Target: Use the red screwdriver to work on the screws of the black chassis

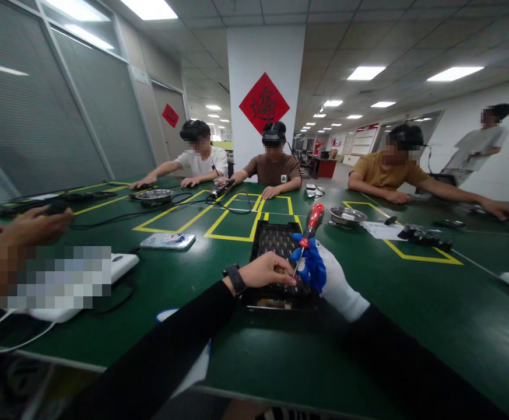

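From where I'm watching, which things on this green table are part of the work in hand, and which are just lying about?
In hand:
- red-handled screwdriver, held by the gloved right hand
- black perforated laptop base, under the bare left hand

Lying about:
- silver phone-like slab
- round metal bowl
- white sheet of paper
- black cables

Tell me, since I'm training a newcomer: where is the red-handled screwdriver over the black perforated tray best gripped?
Grip the red-handled screwdriver by its thick red handle, coming from the right side. It stands nearly upright, tip down on the black perforated tray, and the gloved right hand already holds low; the bare left hand steadies the tip.
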Demonstrator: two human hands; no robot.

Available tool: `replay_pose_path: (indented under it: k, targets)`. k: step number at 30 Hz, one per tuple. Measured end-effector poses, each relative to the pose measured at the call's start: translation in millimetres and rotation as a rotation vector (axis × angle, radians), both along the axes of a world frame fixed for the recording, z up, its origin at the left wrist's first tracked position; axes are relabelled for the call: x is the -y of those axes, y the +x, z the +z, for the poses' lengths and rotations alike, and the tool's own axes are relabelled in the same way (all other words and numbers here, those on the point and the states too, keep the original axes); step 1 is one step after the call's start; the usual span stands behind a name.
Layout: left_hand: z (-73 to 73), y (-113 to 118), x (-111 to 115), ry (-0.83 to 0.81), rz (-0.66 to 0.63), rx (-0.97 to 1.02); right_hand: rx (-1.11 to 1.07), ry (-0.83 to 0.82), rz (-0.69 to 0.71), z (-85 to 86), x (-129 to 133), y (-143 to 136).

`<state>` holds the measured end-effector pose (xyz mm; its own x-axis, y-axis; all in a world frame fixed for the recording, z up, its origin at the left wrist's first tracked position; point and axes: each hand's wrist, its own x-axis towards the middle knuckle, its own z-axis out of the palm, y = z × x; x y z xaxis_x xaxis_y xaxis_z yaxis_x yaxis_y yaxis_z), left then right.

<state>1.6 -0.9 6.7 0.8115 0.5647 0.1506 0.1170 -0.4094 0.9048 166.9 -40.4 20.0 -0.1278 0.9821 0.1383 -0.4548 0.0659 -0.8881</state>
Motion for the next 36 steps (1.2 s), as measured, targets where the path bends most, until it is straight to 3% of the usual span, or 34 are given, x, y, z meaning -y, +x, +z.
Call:
replay_pose_path:
  k: [5,11,19,25,32,36]
  targets:
    - [-1.0,-0.5,-0.5,0.039,-0.041,0.007,0.083,0.041,-0.102,-4.6,0.2,-3.4]
    - [-1.9,-1.8,-1.1,0.037,-0.034,0.011,0.005,-0.036,0.064,3.7,1.7,0.8]
    - [-2.0,-1.9,-1.0,0.054,-0.052,0.020,0.056,-0.004,-0.094,0.2,3.1,-3.5]
    - [-2.3,-1.1,0.3,0.036,-0.036,0.030,0.036,-0.020,0.037,6.0,4.2,1.6]
    - [-1.6,-0.6,1.5,0.024,-0.014,0.005,0.059,-0.017,-0.098,4.0,7.7,-3.7]
    - [0.7,-1.1,2.9,0.028,0.011,0.008,-0.011,-0.040,-0.032,4.2,6.5,-2.3]
